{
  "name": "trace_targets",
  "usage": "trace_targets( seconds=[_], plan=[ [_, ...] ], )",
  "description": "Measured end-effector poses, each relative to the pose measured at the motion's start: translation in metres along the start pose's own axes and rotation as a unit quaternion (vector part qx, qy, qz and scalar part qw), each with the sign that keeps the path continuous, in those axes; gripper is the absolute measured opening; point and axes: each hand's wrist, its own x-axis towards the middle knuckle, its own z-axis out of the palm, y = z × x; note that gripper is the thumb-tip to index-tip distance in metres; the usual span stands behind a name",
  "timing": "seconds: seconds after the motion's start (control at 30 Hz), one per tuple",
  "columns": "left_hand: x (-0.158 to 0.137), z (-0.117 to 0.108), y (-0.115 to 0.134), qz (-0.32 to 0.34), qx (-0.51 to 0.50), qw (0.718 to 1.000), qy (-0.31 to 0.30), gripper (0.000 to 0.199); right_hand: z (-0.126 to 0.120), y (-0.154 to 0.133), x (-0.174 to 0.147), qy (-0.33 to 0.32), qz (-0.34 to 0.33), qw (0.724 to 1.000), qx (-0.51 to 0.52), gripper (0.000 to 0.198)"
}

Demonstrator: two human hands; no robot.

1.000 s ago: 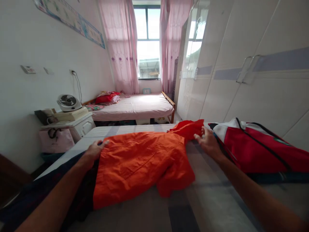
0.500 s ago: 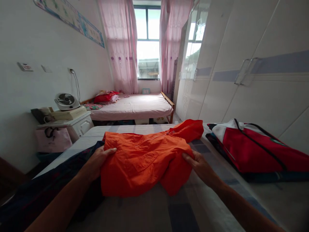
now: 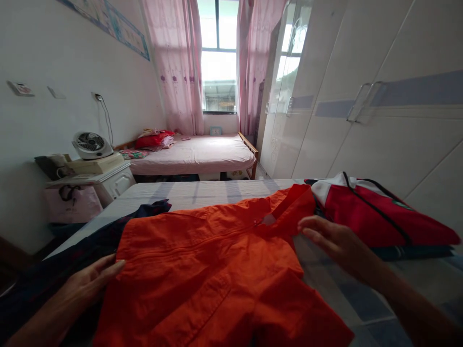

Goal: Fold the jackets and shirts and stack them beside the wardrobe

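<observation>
An orange zip jacket (image 3: 202,255) lies spread over the near bed, its zip running across it and its collar toward the right. My left hand (image 3: 88,282) pinches the jacket's left edge, with the thumb tip over the orange cloth. Beside the collar, my right hand (image 3: 336,241) hovers with fingers stretched out and holds nothing. Dark navy clothing (image 3: 72,246) lies left of the jacket, partly behind my left hand. To the right rests a folded red and white garment (image 3: 365,212) on top of darker folded cloth.
The near bed's checked sheet (image 3: 195,192) shows beyond the jacket. A bedside cabinet (image 3: 117,185) with a small fan (image 3: 92,144) stands left, a pink bag (image 3: 72,205) by it. Another bed (image 3: 206,154) is under the window; a white wardrobe (image 3: 361,149) lines the right.
The orange jacket has come down and spread out flatter toward me. My right hand has let go of it and moved right and up to the collar; my left hand has moved left and nearer.
</observation>
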Motion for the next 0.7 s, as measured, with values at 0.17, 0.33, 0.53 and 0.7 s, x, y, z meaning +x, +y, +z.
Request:
trace_targets(
  seconds=[0.17,0.33,0.53,0.7],
  plan=[
    [0.006,0.025,0.030,-0.013,-0.042,0.998,-0.047,0.048,0.027,0.004,0.103,0.087,-0.082,0.989,-0.088,0.038],
    [0.014,0.039,0.030,-0.024,-0.078,0.996,-0.029,0.033,0.061,0.030,0.167,-0.003,-0.052,0.985,-0.164,0.039],
    [0.025,0.023,0.019,-0.036,-0.115,0.992,-0.032,0.028,0.062,0.054,0.174,-0.106,-0.023,0.978,-0.177,0.041],
    [0.024,0.007,0.015,-0.060,-0.136,0.989,-0.023,0.040,0.050,0.059,0.158,-0.208,0.004,0.969,-0.136,0.051]
  ],
)
